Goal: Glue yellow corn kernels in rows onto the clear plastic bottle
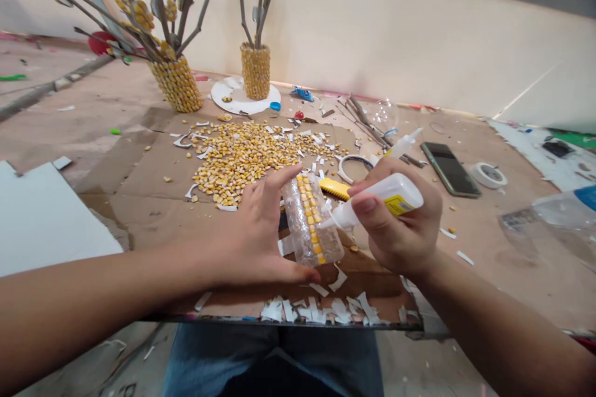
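My left hand (pixel 261 236) grips a clear plastic cup (pixel 301 232) lying tilted, thumb at its near end and fingers at its far end. Rows of yellow corn kernels (pixel 311 214) run along the cup's side. My right hand (pixel 405 223) is closed around a white glue bottle (pixel 379 198) with a yellow label. The bottle's nozzle points left and down, at the cup's side beside the kernels; whether it touches is hard to tell. Behind the cup spreads a heap of loose corn kernels (pixel 251 158) on cardboard.
Two kernel-covered pots (pixel 177 84) with twigs stand at the back, one on a white disc (pixel 228 96). A phone (pixel 449 169), a tape roll (pixel 488 175) and a plastic bottle (pixel 563 208) lie to the right. Paper scraps (pixel 321 310) line the front edge; white board (pixel 51 223) is left.
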{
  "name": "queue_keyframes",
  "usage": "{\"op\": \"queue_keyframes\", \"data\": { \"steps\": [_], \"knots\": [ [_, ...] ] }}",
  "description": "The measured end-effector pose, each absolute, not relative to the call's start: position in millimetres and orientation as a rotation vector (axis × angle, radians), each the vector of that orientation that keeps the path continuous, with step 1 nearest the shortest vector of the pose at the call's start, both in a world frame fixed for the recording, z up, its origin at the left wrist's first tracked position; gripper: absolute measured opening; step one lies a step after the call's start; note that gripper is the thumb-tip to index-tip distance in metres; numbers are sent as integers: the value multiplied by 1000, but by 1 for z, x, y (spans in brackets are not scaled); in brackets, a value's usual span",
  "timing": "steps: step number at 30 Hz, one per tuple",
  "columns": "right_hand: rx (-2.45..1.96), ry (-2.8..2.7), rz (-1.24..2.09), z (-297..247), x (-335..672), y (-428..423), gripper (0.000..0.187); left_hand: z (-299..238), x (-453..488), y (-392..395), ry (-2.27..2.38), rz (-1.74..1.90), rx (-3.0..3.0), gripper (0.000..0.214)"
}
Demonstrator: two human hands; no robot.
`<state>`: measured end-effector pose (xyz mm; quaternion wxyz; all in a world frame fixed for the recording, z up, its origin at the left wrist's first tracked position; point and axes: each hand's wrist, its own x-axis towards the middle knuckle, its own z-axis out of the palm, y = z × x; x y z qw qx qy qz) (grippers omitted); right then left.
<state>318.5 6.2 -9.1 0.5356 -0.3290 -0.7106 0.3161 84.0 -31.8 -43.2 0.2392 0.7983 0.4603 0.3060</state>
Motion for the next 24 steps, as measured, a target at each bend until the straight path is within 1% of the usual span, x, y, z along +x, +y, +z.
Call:
{"op": "queue_keyframes", "data": {
  "steps": [9, 14, 19, 24],
  "knots": [
    [-821, -1680, 712, -3, 315, 4, 41, -41, 85, -31, 1236, 860, 2164, 139],
    [-781, -1669, 757, -1, 316, 7, 40, -40, 85, -31, 1246, 847, 2204, 137],
    [-793, -1664, 738, -3, 318, 7, 36, -42, 84, -31, 1257, 839, 2181, 141],
    [-810, -1681, 714, -7, 316, 4, 35, -42, 85, -31, 1236, 869, 2196, 139]
  ]
}}
